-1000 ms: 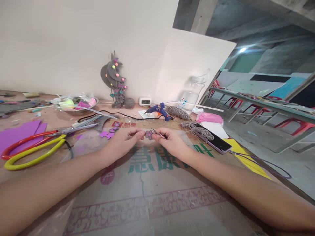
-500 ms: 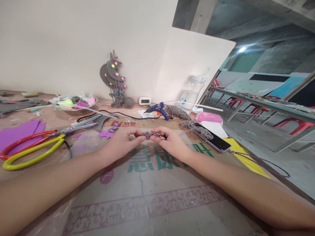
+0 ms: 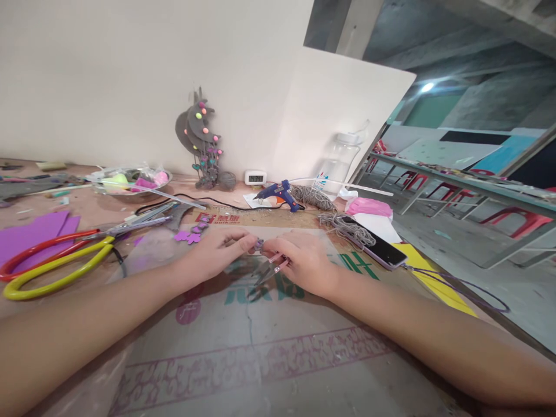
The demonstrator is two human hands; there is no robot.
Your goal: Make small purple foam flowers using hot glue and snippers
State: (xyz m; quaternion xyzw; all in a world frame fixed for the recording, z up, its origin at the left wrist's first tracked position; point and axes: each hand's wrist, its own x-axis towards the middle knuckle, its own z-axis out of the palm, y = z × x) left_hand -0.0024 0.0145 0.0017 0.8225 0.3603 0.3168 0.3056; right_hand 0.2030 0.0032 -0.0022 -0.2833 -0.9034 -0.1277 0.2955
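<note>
My left hand [image 3: 228,249] pinches a small grey-and-purple craft piece [image 3: 259,244] between thumb and fingers; its exact shape is too small to make out. Close against it, my right hand [image 3: 306,260] has its fingers curled around a small pair of scissors [image 3: 270,266] with pink handles. The blades slant down and to the left, slightly apart, over the printed sheet. Fingertips of the right hand also come up to the craft piece; whether they touch it I cannot tell. Left of my left wrist lie purple felt cut-outs [image 3: 187,237].
Large scissors [image 3: 56,260] with red and yellow handles lie left by purple sheets [image 3: 37,231]. Behind stand a bowl [image 3: 130,188], a blue glue gun [image 3: 280,194], a timer [image 3: 255,178] and a clear bottle [image 3: 341,159]. Grey yarn [image 3: 347,229] overlaps a phone [image 3: 382,249] on the right.
The small scissors have swung from beside the right fingers to below them, blades now down-left. My right hand has turned and its fingers have curled. The craft piece stays in my left hand.
</note>
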